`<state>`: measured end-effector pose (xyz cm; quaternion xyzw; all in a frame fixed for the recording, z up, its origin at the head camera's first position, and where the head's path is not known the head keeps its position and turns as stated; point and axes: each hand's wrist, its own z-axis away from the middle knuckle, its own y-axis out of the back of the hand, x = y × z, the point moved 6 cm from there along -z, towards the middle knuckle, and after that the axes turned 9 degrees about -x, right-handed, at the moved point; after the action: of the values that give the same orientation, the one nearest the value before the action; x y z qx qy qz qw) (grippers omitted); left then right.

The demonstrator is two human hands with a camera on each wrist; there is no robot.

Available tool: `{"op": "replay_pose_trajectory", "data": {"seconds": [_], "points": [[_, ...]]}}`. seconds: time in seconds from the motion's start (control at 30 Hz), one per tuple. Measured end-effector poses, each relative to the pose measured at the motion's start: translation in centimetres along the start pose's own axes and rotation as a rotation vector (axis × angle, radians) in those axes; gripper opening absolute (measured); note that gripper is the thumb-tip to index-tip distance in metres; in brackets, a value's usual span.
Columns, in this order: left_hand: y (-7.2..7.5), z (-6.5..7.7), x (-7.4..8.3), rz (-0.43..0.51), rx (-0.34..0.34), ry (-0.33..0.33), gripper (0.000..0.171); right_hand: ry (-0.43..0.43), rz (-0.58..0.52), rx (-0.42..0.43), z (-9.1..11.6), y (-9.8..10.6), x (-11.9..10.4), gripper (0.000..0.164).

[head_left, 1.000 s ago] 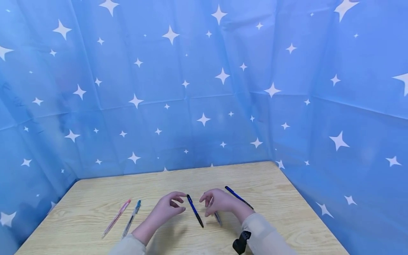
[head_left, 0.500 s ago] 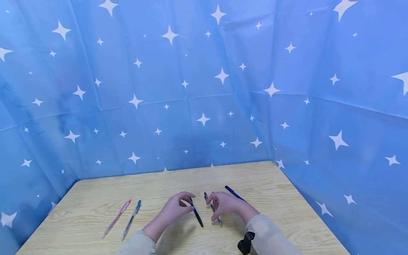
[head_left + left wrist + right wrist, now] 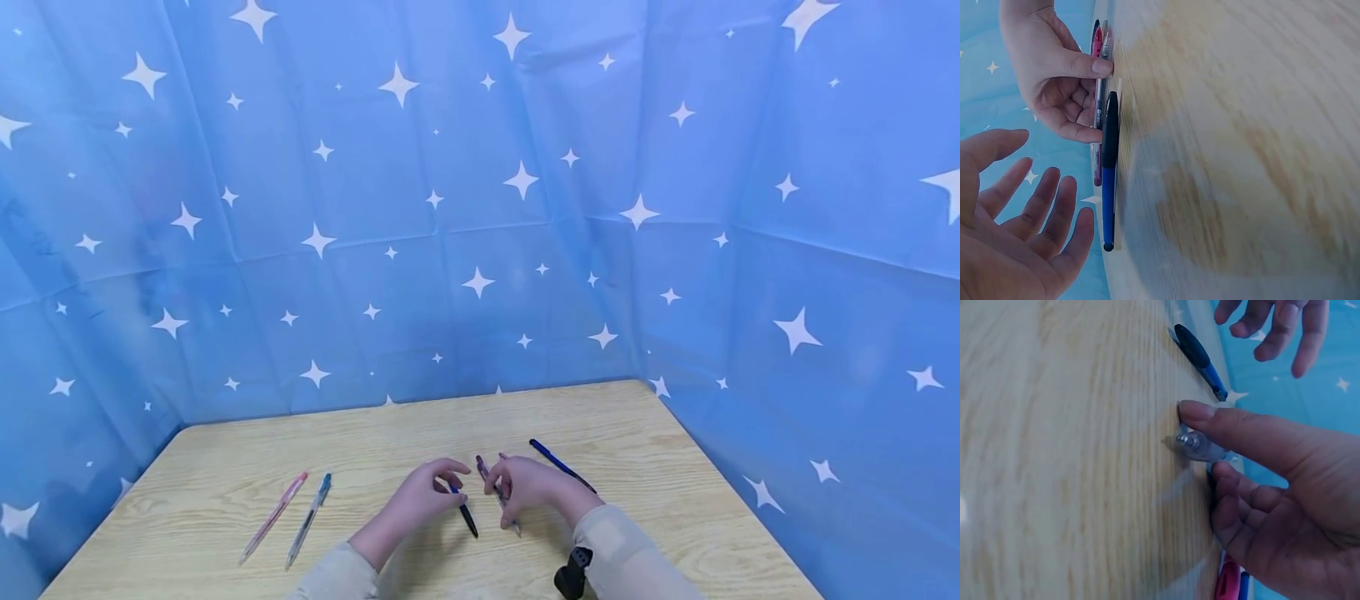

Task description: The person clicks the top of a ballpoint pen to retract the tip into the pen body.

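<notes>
My right hand (image 3: 531, 483) bends over a clear-barrelled pen (image 3: 481, 463) with a dark pink end. In the right wrist view the metal tip of this clear pen (image 3: 1190, 441) points at the camera, pinched between thumb and curled fingers, low at the table. A blue and black pen (image 3: 469, 523) lies just to its left. Over the far end of that pen hovers my left hand (image 3: 418, 498), thumb and fingers apart. The left wrist view shows the left fingers (image 3: 1035, 206) spread beside the blue and black pen (image 3: 1108, 194), with nothing held.
Left on the wooden table (image 3: 202, 500) lie a pink pen (image 3: 273, 518) and a clear pen with a teal top (image 3: 309, 521). A dark blue pen (image 3: 555, 460) lies behind the right wrist. A starred blue curtain (image 3: 420, 317) stands around the table.
My left hand has moved right, from beside the blue and black pen to over it. My right hand has shifted slightly right, and the clear pen's far end has swung a little left.
</notes>
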<state>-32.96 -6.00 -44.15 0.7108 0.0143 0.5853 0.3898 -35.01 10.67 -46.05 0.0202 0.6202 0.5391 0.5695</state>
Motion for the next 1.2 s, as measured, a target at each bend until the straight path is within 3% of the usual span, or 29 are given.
{"op": "replay_pose_trajectory", "data": {"seconds": [0.27, 0.63, 0.8, 1.03, 1.2], "points": [[0.0, 0.2, -0.2, 0.025, -0.001, 0.009, 0.036, -0.025, 0.012, -0.031, -0.2, 0.1, 0.0, 0.042], [0.3, 0.5, -0.5, 0.039, 0.025, -0.009, 0.037, -0.145, -0.157, -0.06, 0.1, 0.1, -0.4, 0.047], [0.5, 0.5, -0.2, 0.046, 0.031, -0.033, 0.04, -0.15, -0.253, -0.067, 0.4, 0.1, -0.4, 0.05], [0.9, 0.7, 0.0, 0.047, 0.035, -0.018, 0.041, -0.13, -0.386, -0.008, 1.0, 0.5, 0.4, 0.045], [1.4, 0.6, 0.4, 0.045, 0.056, -0.04, 0.039, -0.1, -0.351, 0.056, 1.3, 1.4, 0.1, 0.045]]}}
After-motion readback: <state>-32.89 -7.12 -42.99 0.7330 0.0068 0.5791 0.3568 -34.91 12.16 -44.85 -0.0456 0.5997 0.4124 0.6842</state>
